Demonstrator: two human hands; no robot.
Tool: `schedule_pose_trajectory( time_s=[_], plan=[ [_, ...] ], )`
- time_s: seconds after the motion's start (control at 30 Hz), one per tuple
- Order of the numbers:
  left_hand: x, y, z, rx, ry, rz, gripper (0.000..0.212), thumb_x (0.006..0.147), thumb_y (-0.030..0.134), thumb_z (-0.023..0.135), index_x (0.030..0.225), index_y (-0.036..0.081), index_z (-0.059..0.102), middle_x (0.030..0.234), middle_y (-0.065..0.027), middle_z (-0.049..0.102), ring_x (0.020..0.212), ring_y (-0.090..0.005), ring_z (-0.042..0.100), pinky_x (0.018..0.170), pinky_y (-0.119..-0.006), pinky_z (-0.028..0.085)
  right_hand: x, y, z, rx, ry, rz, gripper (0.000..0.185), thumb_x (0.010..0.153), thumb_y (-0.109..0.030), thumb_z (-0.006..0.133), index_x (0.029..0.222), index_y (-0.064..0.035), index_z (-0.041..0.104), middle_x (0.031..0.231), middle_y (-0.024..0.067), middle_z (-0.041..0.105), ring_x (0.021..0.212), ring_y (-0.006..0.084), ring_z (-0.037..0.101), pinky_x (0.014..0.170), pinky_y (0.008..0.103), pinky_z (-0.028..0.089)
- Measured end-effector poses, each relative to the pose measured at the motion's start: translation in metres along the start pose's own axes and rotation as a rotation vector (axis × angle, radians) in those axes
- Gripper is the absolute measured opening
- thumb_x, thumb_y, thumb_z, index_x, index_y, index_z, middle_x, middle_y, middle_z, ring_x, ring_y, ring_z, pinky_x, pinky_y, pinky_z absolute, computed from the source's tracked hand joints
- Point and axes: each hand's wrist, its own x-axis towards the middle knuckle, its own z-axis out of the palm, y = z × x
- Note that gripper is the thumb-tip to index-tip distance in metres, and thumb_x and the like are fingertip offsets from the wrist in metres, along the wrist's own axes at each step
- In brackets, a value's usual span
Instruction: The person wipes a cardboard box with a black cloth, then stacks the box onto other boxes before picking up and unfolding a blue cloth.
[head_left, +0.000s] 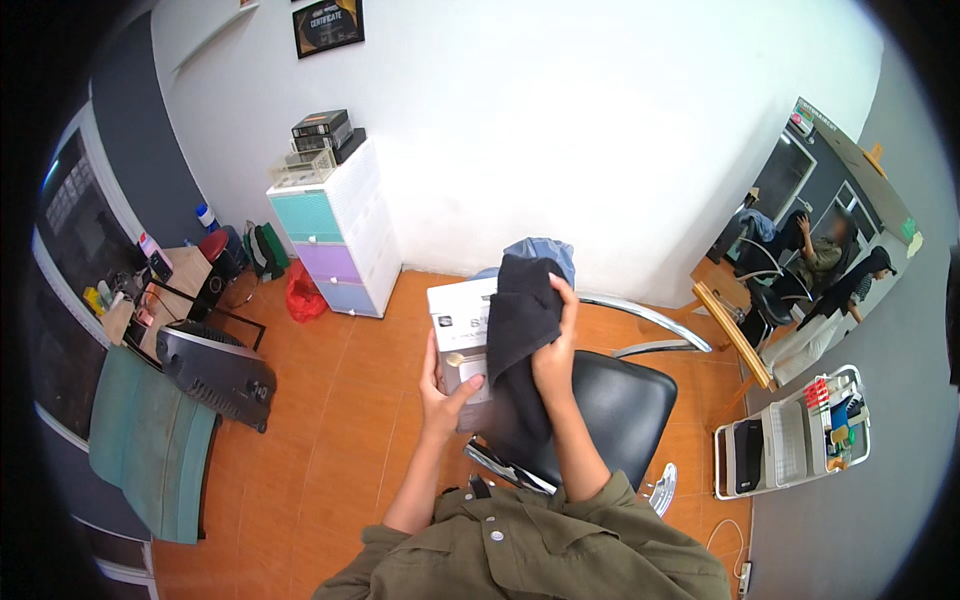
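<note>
My left hand (446, 390) grips a white and grey cardboard box (459, 322) by its lower left side, thumb across the front. The box bears printing and is held upright before my chest. A black cloth (525, 322) is bunched in my right hand (559, 345), pressed against the right part of the box and covering it there. The cloth's lower end hangs down past the box. Below and behind my hands is a black padded salon chair (626, 405) with chrome armrests (652, 319). Light blue fabric (544, 251) shows behind the cloth.
A white drawer cabinet (381, 232) stands by the wall, boxes (322, 135) on top. At left are a black wheeled machine (217, 375) and a teal couch (150, 442). To the right are a wall mirror (817, 217), reflecting people, and a white trolley (787, 442).
</note>
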Motion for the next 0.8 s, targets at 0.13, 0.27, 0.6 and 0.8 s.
schedule_pose_trajectory(
  time_s=[0.13,0.27,0.6,0.8],
  plan=[
    [0.002,0.005,-0.012,-0.030,0.102,-0.014,0.090,0.066,0.011,0.072,0.137,-0.004,0.019,0.125,-0.0155,0.044,0.113,-0.0217,0.046,0.096,-0.033,0.036,-0.037,0.027,0.000,-0.015,-0.147,0.149,0.049,0.084,-0.010,0.053,0.128,-0.0050,0.034,0.118,0.0181,0.052,0.110,0.0266,0.052,0.091,0.0323,0.039],
    [0.006,0.006,-0.020,0.014,0.154,0.084,0.082,0.068,0.012,0.070,0.135,-0.002,0.024,0.120,-0.0142,0.046,0.108,-0.0204,0.048,0.090,-0.032,0.041,-0.060,0.062,-0.010,0.044,-0.315,0.244,0.053,0.084,-0.009,0.053,0.131,-0.0035,0.029,0.122,0.0130,0.047,0.115,0.0201,0.045,0.097,0.0288,0.033],
    [0.004,-0.002,-0.030,0.132,0.256,-0.039,0.059,0.081,0.025,0.060,0.127,-0.001,0.034,0.117,-0.0124,0.045,0.106,-0.0197,0.046,0.089,-0.033,0.037,-0.073,0.029,-0.020,0.402,-0.333,0.447,0.045,0.082,-0.011,0.054,0.123,-0.0034,0.037,0.119,0.0096,0.045,0.111,0.0176,0.044,0.097,0.0295,0.031],
    [0.007,-0.008,-0.023,0.179,0.296,0.004,0.069,0.086,0.048,0.046,0.131,-0.001,0.030,0.126,-0.0132,0.041,0.118,-0.0239,0.038,0.098,-0.035,0.030,-0.066,0.016,-0.022,0.135,-0.459,0.115,0.041,0.080,-0.011,0.055,0.118,-0.0034,0.041,0.115,0.0093,0.046,0.108,0.0176,0.046,0.094,0.0290,0.033]
  ],
)
